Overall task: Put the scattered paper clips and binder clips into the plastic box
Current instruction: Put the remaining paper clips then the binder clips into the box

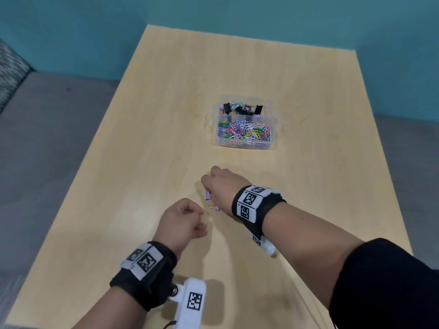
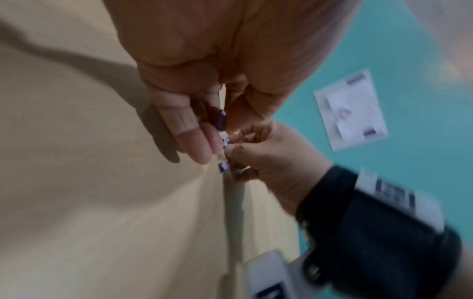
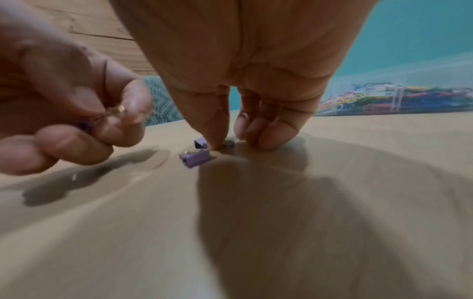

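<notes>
The clear plastic box (image 1: 273, 129) sits mid-table, with coloured paper clips (image 1: 244, 130) in its near compartment and binder clips (image 1: 242, 108) in the far one. My left hand (image 1: 202, 213) is curled and pinches a small purple binder clip (image 3: 85, 125) by its wire handle. Just beyond it, my right hand (image 1: 209, 188) points its fingers down at the table. Its thumb and fingertips pinch a second purple binder clip (image 3: 200, 142). A third purple binder clip (image 3: 195, 159) lies loose on the wood between the hands.
The light wooden table (image 1: 261, 67) has a teal wall behind it. A grey floor and a patterned seat (image 1: 9, 62) lie off its left edge. The box is about a hand's length beyond my right hand.
</notes>
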Demonstrator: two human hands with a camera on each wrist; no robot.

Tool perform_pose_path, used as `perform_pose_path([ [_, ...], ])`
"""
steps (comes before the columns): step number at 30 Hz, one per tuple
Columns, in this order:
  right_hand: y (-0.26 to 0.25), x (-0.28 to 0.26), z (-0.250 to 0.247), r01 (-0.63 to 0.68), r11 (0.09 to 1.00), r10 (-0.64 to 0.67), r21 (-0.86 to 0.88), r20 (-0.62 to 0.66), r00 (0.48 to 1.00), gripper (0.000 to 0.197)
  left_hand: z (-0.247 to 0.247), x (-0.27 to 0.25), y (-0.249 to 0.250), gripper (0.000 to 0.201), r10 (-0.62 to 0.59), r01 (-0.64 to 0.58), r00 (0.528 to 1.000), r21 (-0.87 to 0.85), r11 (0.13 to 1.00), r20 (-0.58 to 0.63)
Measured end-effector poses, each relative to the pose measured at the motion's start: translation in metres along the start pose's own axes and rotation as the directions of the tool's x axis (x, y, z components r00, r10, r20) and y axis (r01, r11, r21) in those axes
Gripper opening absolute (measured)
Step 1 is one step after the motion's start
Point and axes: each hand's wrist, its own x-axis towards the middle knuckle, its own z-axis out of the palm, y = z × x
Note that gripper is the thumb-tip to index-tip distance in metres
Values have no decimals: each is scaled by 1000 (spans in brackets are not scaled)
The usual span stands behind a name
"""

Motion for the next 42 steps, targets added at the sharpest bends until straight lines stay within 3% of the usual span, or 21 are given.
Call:
perform_pose_path([
  [3,2,1,-4,-83,993,81,81,26,996,18,0,4,7,26,-72,67,997,-219,974,-13],
  [6,5,-1,-5,-104,991,102,84,23,995,19,4,9,15,26,-70,72,997,-207,976,18],
  [9,9,-2,-3,-72,991,73,115,-8,997,23,6,13,21,20,-20,21,1000,-67,998,20],
  [11,11,-1,0,-33,990,38,134,-35,999,28,5,16,20,11,78,-77,997,172,982,-1],
  [12,11,1,1,-11,992,16,129,-40,999,30,5,16,19,7,141,-135,990,336,932,5],
  [14,10,7,1,36,996,-34,80,-28,999,22,6,13,14,9,239,-221,969,637,739,59],
  [16,7,15,0,91,996,-91,-9,1,996,20,9,10,10,16,293,-279,948,769,576,125],
  [19,6,23,-6,133,981,-129,-138,38,991,19,19,12,8,21,336,-338,923,810,479,187],
  [22,17,25,-20,92,972,-85,-218,44,995,20,30,16,14,30,303,-339,924,864,373,232],
  [27,47,12,-40,7,961,-12,-277,-14,1000,17,44,27,21,23,224,-404,900,909,106,374],
  [31,63,1,-41,-53,961,42,-272,-45,998,21,51,32,28,13,165,-422,897,905,48,410],
  [33,65,-2,-37,-50,959,40,-278,-43,998,23,49,36,33,11,131,-408,910,906,115,393],
  [35,64,-2,-35,-55,962,48,-268,-32,998,23,44,43,39,2,154,-381,924,886,264,351],
  [37,61,-1,-35,-80,967,74,-242,-33,997,26,39,53,49,9,206,-324,946,763,559,251],
  [39,56,-2,-36,-117,971,111,-207,-42,993,29,41,67,69,18,144,-177,984,428,886,109],
  [40,54,-4,-37,-130,973,125,-189,-42,991,34,43,75,83,21,100,-112,993,268,957,59],
  [42,51,-8,-40,-151,976,152,-153,-10,988,45,50,95,114,23,109,-110,994,135,985,15],
])
